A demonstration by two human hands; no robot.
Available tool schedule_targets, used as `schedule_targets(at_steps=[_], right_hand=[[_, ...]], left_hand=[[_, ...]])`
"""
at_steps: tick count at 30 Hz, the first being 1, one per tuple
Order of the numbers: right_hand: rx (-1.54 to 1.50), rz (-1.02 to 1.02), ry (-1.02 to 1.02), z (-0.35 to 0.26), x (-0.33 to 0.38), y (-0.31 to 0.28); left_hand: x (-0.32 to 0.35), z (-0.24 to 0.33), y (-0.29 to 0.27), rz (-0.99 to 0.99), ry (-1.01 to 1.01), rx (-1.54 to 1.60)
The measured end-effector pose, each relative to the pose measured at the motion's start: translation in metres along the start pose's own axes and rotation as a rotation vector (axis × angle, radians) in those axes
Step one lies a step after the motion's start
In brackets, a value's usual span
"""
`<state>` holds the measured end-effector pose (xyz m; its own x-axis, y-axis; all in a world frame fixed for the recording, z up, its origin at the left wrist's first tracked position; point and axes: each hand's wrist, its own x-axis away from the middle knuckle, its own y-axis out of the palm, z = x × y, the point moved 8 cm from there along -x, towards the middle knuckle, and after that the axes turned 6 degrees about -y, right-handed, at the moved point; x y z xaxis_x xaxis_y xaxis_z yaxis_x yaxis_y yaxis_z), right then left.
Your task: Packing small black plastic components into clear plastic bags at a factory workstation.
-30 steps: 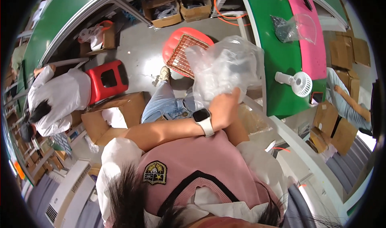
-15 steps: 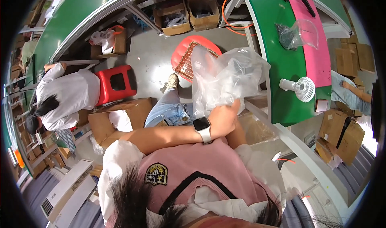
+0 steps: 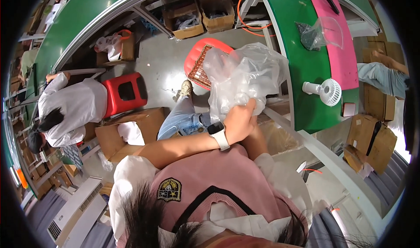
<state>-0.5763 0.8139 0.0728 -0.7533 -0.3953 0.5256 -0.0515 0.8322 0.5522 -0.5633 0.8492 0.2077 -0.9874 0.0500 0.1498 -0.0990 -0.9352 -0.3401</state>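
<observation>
A big clear plastic bag (image 3: 251, 79), crumpled and puffed out, hangs in front of my lap. My left hand (image 3: 239, 122), with a pale-banded watch (image 3: 220, 136) on its wrist, is closed on the gathered lower part of the bag. My right hand (image 3: 254, 129) is pressed close behind it, mostly covered by the left, so its fingers are hidden. Beyond the bag, partly overlapped by it, is a red stool (image 3: 192, 64) with a woven brown seat.
To the right, a green table (image 3: 308, 112) carries a white fan (image 3: 328, 92), a pink mat (image 3: 343, 64) and a clear bag of dark pieces (image 3: 311, 35). An open cardboard box (image 3: 107, 136) stands left of my leg. Beside a red stool (image 3: 136, 90) a person (image 3: 72, 105) bends over.
My hands have shifted slightly left and down with the bag, and the bag's crumpled shape has changed. At far right, another person's arm has moved up.
</observation>
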Motion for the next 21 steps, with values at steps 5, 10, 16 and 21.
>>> schedule_targets(at_steps=[5,10,16,21], right_hand=[[-0.102,0.044,0.054,-0.007,-0.01,-0.001],[-0.226,0.166,0.013,-0.04,-0.089,0.012],[-0.32,-0.257,0.196,-0.124,-0.026,0.027],[0.1,-0.213,-0.398,-0.316,-0.008,0.02]], left_hand=[[-0.01,0.011,-0.008,0.003,0.011,0.039],[-0.047,-0.005,-0.061,0.236,-0.128,0.023],[-0.072,-0.099,-0.107,0.363,-0.543,0.605],[-0.068,-0.105,-0.107,0.393,-0.506,0.775]])
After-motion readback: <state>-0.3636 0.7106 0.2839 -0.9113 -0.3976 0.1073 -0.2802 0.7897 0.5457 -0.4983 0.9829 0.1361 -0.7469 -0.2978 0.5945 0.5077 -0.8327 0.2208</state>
